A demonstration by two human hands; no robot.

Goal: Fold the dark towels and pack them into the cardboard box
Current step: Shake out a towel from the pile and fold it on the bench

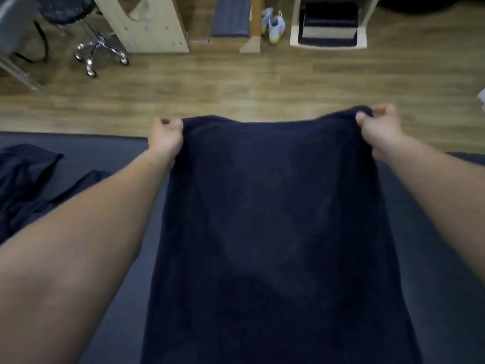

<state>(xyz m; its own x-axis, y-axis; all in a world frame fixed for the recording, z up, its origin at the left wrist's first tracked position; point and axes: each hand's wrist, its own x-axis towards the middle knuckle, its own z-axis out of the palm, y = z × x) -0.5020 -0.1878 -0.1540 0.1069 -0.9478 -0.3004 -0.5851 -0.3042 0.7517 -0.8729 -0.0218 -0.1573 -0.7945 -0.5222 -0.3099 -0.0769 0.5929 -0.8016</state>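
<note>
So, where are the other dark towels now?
Head view, far left: the crumpled dark towels lie on the grey surface, left of the held towel.

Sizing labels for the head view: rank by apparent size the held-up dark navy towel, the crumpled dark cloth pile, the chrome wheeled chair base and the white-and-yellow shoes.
1. dark navy towel, largest, though nearest the camera
2. crumpled dark cloth pile, partly cut off by the frame
3. chrome chair base
4. white-and-yellow shoes
</note>
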